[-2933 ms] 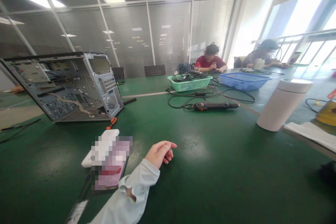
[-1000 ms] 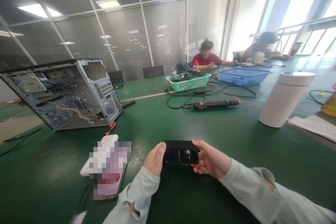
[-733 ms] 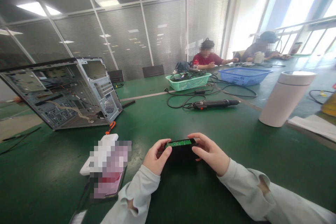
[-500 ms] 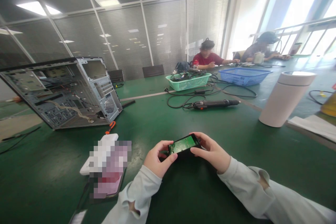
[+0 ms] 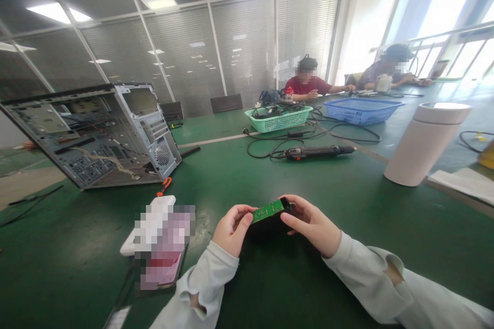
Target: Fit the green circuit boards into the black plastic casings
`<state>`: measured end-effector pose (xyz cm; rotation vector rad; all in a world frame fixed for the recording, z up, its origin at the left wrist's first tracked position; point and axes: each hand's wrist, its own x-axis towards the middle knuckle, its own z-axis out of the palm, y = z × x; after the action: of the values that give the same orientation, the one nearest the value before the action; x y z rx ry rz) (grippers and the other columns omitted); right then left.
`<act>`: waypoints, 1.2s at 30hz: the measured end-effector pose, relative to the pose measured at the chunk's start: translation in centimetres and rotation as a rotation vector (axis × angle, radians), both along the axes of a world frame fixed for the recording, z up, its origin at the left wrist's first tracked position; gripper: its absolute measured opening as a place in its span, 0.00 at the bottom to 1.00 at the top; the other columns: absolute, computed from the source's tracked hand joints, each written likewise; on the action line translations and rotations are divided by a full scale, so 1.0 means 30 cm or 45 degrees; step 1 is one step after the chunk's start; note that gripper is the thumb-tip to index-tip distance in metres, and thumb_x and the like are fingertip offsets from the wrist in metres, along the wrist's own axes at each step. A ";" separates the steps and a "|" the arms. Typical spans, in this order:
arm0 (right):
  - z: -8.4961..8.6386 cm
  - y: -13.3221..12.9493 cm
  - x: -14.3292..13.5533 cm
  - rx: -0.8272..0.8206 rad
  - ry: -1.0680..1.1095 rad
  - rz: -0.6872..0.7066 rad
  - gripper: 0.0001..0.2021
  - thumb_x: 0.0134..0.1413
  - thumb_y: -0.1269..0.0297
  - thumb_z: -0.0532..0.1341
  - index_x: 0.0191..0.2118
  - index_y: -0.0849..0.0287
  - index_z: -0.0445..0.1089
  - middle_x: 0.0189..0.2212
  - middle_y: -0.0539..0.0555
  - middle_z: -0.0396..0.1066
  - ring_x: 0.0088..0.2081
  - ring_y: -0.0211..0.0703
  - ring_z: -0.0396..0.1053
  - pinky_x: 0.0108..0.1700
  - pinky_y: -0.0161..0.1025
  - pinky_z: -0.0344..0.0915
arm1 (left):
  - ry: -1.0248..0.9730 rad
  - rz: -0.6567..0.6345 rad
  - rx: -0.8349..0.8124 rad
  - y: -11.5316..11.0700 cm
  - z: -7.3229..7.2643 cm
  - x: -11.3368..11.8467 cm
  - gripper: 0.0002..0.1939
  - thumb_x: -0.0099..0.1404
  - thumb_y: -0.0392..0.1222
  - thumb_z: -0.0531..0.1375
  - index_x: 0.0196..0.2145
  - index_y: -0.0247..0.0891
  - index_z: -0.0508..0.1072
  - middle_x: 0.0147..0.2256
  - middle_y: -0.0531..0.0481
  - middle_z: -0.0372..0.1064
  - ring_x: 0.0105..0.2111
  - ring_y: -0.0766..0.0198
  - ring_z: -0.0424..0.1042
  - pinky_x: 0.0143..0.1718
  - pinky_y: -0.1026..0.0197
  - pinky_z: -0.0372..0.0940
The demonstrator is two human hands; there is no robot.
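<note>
Between my two hands is a small black device with a green circuit board (image 5: pixel 268 211) showing on its upper face. My left hand (image 5: pixel 231 229) grips its left end, thumb on the near edge and fingers behind. At the right end, my right hand (image 5: pixel 312 221) holds it with the thumb in front and the index finger along the far corner. The device is tilted, and its dark near side faces me. Its underside is hidden.
An open computer case (image 5: pixel 116 133) stands at the left, with a white object (image 5: pixel 148 223) and a pink phone-like object (image 5: pixel 168 262) nearer. Beyond my hands lie a black electric screwdriver (image 5: pixel 318 152), green basket (image 5: pixel 280 119) and blue basket (image 5: pixel 363 111). A bottle (image 5: pixel 426 144) stands right; two people sit behind.
The device has tipped in my hands, so its green board looks narrower and more of its dark near side shows. Both hands still hold it in nearly the same place.
</note>
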<state>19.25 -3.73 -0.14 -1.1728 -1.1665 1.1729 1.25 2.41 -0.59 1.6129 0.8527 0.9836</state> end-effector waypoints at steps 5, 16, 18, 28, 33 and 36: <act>0.011 -0.005 -0.009 -0.051 -0.003 -0.007 0.33 0.36 0.43 0.64 0.44 0.63 0.58 0.37 0.56 0.62 0.36 0.42 0.63 0.25 0.29 0.66 | -0.010 0.032 -0.035 -0.005 0.006 0.003 0.15 0.56 0.50 0.56 0.33 0.35 0.68 0.32 0.46 0.71 0.34 0.62 0.70 0.38 0.60 0.62; 0.013 -0.001 -0.004 -0.098 -0.167 -0.051 0.31 0.38 0.40 0.59 0.38 0.66 0.64 0.21 0.50 0.58 0.20 0.32 0.54 0.17 0.27 0.53 | 0.087 -0.061 -0.125 -0.013 0.001 0.003 0.16 0.56 0.46 0.53 0.37 0.33 0.70 0.28 0.48 0.70 0.25 0.67 0.67 0.26 0.65 0.61; 0.017 -0.002 -0.005 -0.107 -0.172 -0.047 0.32 0.37 0.39 0.59 0.36 0.67 0.64 0.20 0.50 0.57 0.19 0.32 0.53 0.16 0.27 0.51 | 0.154 -0.145 -0.115 -0.011 0.001 -0.002 0.19 0.58 0.46 0.51 0.41 0.33 0.71 0.28 0.49 0.70 0.23 0.68 0.65 0.26 0.65 0.61; 0.029 -0.012 -0.012 -0.111 -0.145 0.044 0.27 0.38 0.42 0.60 0.32 0.66 0.66 0.20 0.50 0.59 0.17 0.30 0.52 0.15 0.27 0.47 | 0.514 -0.193 0.121 -0.037 0.043 0.006 0.18 0.57 0.51 0.51 0.25 0.35 0.73 0.23 0.50 0.69 0.26 0.63 0.66 0.28 0.64 0.58; 0.023 0.007 0.010 -0.287 0.023 -0.031 0.23 0.39 0.50 0.61 0.36 0.65 0.63 0.17 0.48 0.57 0.15 0.32 0.54 0.13 0.25 0.48 | 0.248 0.142 -0.143 0.017 0.002 -0.007 0.22 0.57 0.55 0.48 0.21 0.36 0.70 0.17 0.52 0.64 0.20 0.64 0.64 0.22 0.63 0.57; 0.039 0.016 0.021 -0.461 0.274 -0.059 0.13 0.52 0.57 0.54 0.34 0.65 0.59 0.17 0.50 0.58 0.16 0.34 0.58 0.12 0.25 0.50 | 0.099 0.169 -0.361 0.072 -0.036 -0.018 0.25 0.57 0.59 0.45 0.21 0.36 0.68 0.13 0.52 0.60 0.14 0.66 0.60 0.16 0.64 0.56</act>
<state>19.90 -3.25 1.02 -1.2953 -0.7807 1.4758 0.70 4.57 -1.67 1.3727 1.1118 0.8517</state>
